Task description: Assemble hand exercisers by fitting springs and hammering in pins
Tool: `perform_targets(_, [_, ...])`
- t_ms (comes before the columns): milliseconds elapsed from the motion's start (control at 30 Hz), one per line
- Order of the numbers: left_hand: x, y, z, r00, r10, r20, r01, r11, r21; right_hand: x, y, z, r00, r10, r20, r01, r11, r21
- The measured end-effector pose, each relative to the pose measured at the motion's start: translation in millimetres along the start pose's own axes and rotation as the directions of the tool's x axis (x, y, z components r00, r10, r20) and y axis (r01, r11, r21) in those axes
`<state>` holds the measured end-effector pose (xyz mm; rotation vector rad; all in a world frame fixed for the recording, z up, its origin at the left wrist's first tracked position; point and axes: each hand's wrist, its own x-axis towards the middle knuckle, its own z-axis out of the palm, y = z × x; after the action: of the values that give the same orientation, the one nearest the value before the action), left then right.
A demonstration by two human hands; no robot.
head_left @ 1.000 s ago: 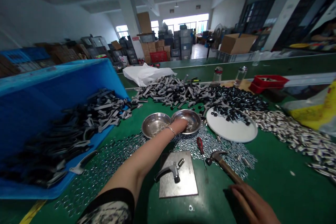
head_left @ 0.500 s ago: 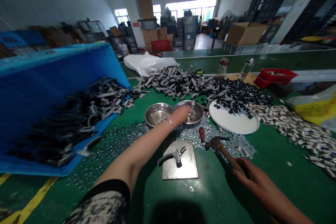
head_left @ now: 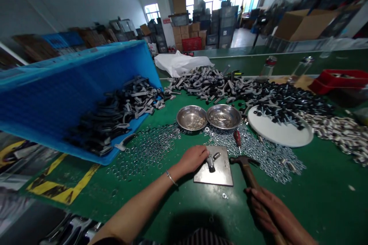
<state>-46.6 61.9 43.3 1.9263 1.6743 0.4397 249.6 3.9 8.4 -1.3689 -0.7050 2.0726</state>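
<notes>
You had a matt grey steel plate (head_left: 216, 171) on matt green felt-like table covering (head_left: 316, 199). Two polished metal bowls (head_left: 209, 116) shone glossily. The hammer (head_left: 249, 174) had a dark metal head and wooden handle. The crate (head_left: 57, 88) was smooth blue plastic.

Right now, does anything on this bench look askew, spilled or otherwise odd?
Yes: the blue crate is tipped on its side, grey parts spilling out. Washers lie loose across the green table.
</notes>
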Motion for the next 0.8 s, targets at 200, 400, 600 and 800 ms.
perform_targets(200, [25.0,-0.4,-15.2,0.967,-0.035,0.254,0.026,0.999,0.039,-2.1,4.8,2.5,0.997,-0.073,-0.027,0.073,0.997,-0.021])
perform_targets(400, [45.3,1.7,-15.9,0.931,-0.013,0.364,-0.044,0.988,0.148,1.6,8.6,-0.3,0.997,-0.082,0.012,0.082,0.996,-0.022])
perform_targets(600, [53.1,10.5,-14.7,0.908,-0.033,0.417,-0.104,0.948,0.3,-0.3,5.4,1.9,0.997,-0.071,-0.003,0.071,0.997,-0.022])
perform_targets(800, [54.5,29.7,-23.4,0.92,0.012,0.391,-0.191,0.886,0.422,-3.0,5.4,-0.3,0.991,-0.124,-0.052,0.113,0.976,-0.184])
